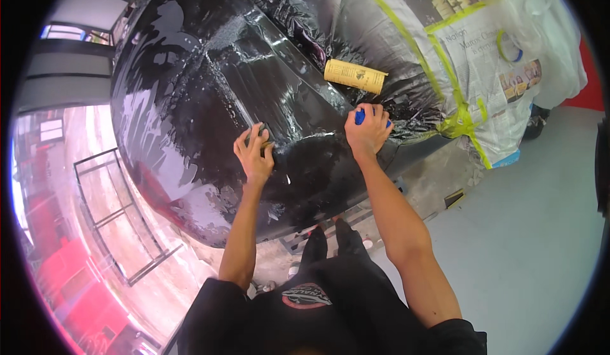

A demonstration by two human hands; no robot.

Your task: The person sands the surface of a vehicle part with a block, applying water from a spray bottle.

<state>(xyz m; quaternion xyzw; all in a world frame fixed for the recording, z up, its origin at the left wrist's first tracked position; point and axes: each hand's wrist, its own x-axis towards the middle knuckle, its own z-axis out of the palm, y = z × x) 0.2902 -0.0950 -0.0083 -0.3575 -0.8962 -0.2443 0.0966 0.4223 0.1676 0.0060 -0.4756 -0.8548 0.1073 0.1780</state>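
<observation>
Panel (pixel 311 177), black, glossy, wet and streaked, lies beneath both hands. Left hand (pixel 253 157): fingers bent and spaced over the panel; whether they pinch anything, cannot tell. Right hand (pixel 368 137): fingers curled around a blue pad (pixel 360 117) near the panel's right edge. Yellow sheet (pixel 354 77), curled, lies just beyond. Newspaper (pixel 476 56) with yellow-green tape (pixel 452 75) hangs at right.

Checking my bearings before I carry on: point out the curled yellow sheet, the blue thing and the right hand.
Curled yellow sheet (pixel 356 77): head view, middle of its printed face.
Blue thing (pixel 360 117): head view, its exposed left end.
Right hand (pixel 368 134): head view, back of the hand.
</observation>
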